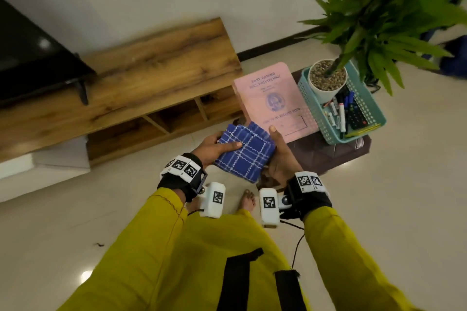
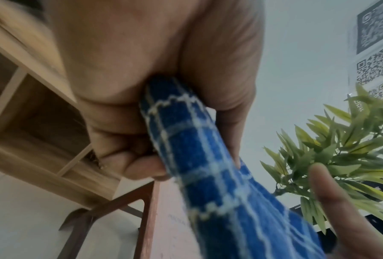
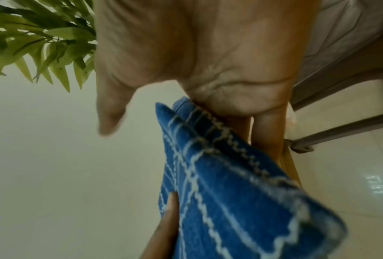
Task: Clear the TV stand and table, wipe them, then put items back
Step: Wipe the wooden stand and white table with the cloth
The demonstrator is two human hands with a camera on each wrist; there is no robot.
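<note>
A: Two hands on one cloth (image 1: pixel 244 151), folded into a thick blue checked pad, held in the air between the stand (image 1: pixel 141 78) and the small tabletop (image 1: pixel 328 156).

B: How are the fingers placed?

A: The left hand (image 1: pixel 214 146) pinches the left edge, thumb on top, fingers curled underneath. The right hand (image 1: pixel 280 159) cups the right side from below with its thumb sticking up; the right wrist view shows the fingers pressed against the fabric.

B: How will it handle?

A: My guess is light, soft and floppy. It would sag or unfold if held by one corner, so grip across the folded edge, or lay a flat palm on it when wiping. Nothing fragile, and it does not look slippery.

B: Around it?

A: The stand's top is bare apart from the TV (image 1: pixel 32 58). On the tabletop lie a pink book (image 1: pixel 273 98) and a teal basket (image 1: pixel 374 113) holding a potted plant (image 1: pixel 328 81), markers and a remote.

B: Anything unclear?

A: The cloth covers the left fingers in the head view. Most of the tabletop is under the book and basket, the stand runs off the left edge, and both wrist views are blurred. Whether the cloth is damp, I cannot tell.
</note>
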